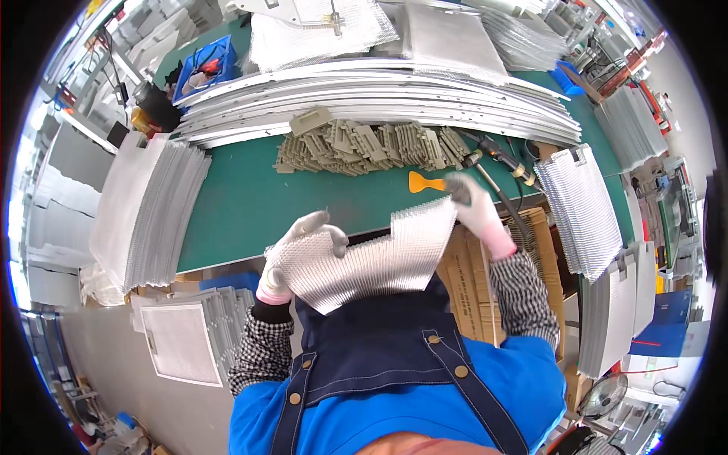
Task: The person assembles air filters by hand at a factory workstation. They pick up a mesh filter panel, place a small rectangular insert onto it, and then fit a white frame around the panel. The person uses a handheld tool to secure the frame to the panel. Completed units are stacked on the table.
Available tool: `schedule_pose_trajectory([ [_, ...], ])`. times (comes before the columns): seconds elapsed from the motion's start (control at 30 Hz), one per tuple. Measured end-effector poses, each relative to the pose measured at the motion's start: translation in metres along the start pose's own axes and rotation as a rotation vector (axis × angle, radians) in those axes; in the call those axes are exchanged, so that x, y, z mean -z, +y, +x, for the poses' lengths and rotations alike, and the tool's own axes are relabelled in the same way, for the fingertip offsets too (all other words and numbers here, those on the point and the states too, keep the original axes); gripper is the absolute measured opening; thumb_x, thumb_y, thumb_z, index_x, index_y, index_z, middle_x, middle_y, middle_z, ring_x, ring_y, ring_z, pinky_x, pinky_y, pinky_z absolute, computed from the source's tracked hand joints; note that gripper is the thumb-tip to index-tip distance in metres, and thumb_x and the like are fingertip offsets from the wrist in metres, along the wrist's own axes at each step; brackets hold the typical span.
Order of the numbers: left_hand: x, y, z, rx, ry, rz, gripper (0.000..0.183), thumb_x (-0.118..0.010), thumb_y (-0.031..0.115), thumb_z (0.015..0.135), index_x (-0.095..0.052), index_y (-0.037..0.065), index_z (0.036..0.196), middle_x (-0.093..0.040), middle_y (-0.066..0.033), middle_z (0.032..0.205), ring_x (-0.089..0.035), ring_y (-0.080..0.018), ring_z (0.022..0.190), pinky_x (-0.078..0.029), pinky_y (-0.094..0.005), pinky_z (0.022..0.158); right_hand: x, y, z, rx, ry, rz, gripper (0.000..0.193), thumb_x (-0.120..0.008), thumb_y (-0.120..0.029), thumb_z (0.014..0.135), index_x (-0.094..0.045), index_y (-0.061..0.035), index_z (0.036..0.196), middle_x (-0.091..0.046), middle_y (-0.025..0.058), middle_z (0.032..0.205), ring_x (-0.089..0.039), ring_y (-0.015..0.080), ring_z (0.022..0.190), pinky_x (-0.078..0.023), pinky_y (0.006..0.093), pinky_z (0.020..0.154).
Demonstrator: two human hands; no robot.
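Observation:
A pale, ridged mesh panel with a notch cut in its far edge leans against my apron at the table's front edge. My left hand is closed on its left side, thumb and fingers at the top edge. Just beyond the panel's right corner, my right hand grips a small orange scraper, its flared blade pointing left over the green table. Both hands wear white gloves; the right fingertips look grey and slightly blurred.
Beyond my hands lies a heap of olive-grey plastic parts, with long white strips behind it. Mesh panel stacks stand left and right. A corded tool rests near my right hand, above a cardboard box.

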State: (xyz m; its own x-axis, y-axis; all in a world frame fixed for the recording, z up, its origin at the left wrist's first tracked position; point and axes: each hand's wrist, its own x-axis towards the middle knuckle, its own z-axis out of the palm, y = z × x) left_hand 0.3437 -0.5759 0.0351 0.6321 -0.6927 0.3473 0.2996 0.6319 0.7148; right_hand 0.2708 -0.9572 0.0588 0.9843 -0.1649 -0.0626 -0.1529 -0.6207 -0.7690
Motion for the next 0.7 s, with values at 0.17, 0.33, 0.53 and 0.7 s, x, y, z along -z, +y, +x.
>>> schedule_pose_trajectory([
  [0.17,0.005,-0.001,0.005,-0.001,-0.013,0.005,0.116,-0.079,0.075,0.074,-0.042,0.0,0.154,-0.061,-0.0234,0.118,-0.059,-0.0286,0.109,-0.048,-0.0426,0.097,-0.016,0.01,0.087,0.037,0.15,-0.609,0.049,-0.08,-0.017,0.08,-0.059,-0.003,0.122,-0.06,0.0187,0.12,-0.064,0.0399,0.11,-0.055,0.0444,0.093],
  [0.33,0.014,-0.002,0.012,0.019,0.108,-0.034,0.114,-0.079,0.074,0.073,-0.044,0.002,0.154,-0.061,-0.0218,0.121,-0.059,-0.0274,0.11,-0.048,-0.0434,0.097,0.029,-0.016,0.113,0.012,-0.068,-0.27,0.054,-0.076,-0.017,0.078,-0.061,0.0026,0.125,-0.069,0.0235,0.115,-0.068,0.0325,0.107,-0.052,0.0389,0.098],
  [0.53,0.018,-0.003,0.031,0.092,0.293,-0.021,0.114,-0.074,0.07,0.082,-0.034,-0.007,0.155,-0.059,-0.0242,0.137,-0.064,-0.0276,0.119,-0.051,-0.0402,0.106,0.048,-0.059,0.11,0.072,0.165,-0.131,0.045,-0.066,-0.025,0.095,-0.061,0.003,0.129,-0.072,0.0243,0.11,-0.072,0.0315,0.098,-0.055,0.0396,0.087],
  [0.7,0.006,0.002,0.038,0.11,0.34,-0.027,0.111,-0.074,0.066,0.085,-0.03,-0.006,0.157,-0.061,-0.0231,0.135,-0.064,-0.0272,0.118,-0.052,-0.0406,0.105,0.01,-0.142,0.075,0.206,-0.439,0.201,0.048,-0.059,-0.016,0.101,-0.05,0.0049,0.143,-0.07,0.0194,0.115,-0.073,0.0181,0.082,-0.06,0.0293,0.065],
])
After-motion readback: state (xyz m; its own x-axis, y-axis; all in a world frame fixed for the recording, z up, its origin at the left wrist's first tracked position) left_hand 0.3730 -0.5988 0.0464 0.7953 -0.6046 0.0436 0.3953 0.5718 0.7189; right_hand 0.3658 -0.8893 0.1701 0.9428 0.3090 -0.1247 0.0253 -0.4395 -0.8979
